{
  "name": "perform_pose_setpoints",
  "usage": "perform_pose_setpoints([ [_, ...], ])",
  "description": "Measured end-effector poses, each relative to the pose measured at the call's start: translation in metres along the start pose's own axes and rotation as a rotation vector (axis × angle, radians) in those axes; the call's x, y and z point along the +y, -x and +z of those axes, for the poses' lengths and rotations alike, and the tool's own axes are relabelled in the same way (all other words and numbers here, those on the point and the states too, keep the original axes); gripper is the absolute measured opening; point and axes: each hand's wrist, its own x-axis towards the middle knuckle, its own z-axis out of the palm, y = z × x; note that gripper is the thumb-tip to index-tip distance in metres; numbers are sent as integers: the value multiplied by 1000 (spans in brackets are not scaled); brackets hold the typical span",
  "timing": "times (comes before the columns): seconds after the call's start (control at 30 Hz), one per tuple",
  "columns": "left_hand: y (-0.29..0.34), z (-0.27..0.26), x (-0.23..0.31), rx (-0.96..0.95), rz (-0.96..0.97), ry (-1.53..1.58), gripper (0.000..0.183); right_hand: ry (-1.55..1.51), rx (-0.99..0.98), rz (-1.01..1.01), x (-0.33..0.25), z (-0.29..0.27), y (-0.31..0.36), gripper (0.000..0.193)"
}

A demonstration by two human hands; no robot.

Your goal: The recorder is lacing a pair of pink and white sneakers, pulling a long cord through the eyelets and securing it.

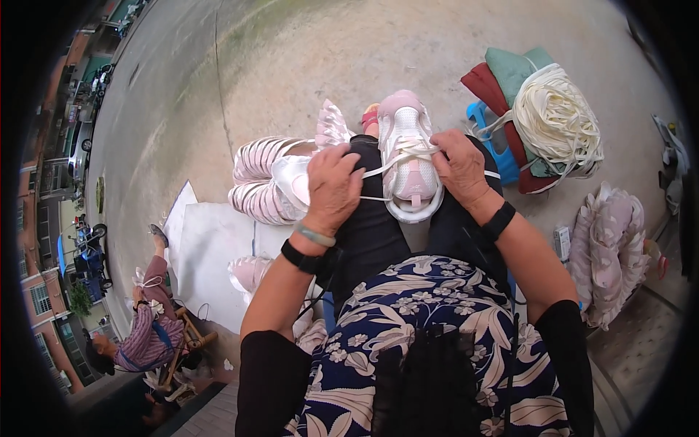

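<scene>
Concrete ground (291,73) fills the upper part of the frame. At the lower centre spreads a navy floral garment (408,306), above it dark trousers (378,240). A white sheet (211,240) lies left of centre, and a seated co-worker (149,335) shows at the lower left. Bundled pink-and-white pieces (608,255) lie at the right, with more striped pieces (258,204) left of centre. A cream bundle of cords (557,116) rests on red and green cloth at the upper right. The pink-and-white shoe (408,116) sits on the lap just above centre, toe toward the top. The left hand (335,182) and right hand (460,164), fingers drawn together, grip the white lace (373,173) on either side of it.
</scene>
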Motion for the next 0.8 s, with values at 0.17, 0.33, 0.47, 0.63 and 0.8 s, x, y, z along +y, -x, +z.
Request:
perform_pose_setpoints([
  [0.17, -20, 24, 24, -106, 45, 110, 29, 47, 106, -145, -7, 1, -8, 19],
  [0.33, -24, 40, 30, -202, -45, 137, 31, -430, -6, 31, -10, 12, -25, 11],
  [0.47, -20, 43, 31, -215, -29, 183, 30, -414, -185, 119, -10, 1, -30, 13],
  [0.63, -14, 41, 32, -281, 73, 174, 32, -384, -342, 337, 2, -14, -16, 17],
  [0.8, -12, 41, 33, -211, 80, 205, 32, -216, -267, 380, 1, -5, -17, 24],
])
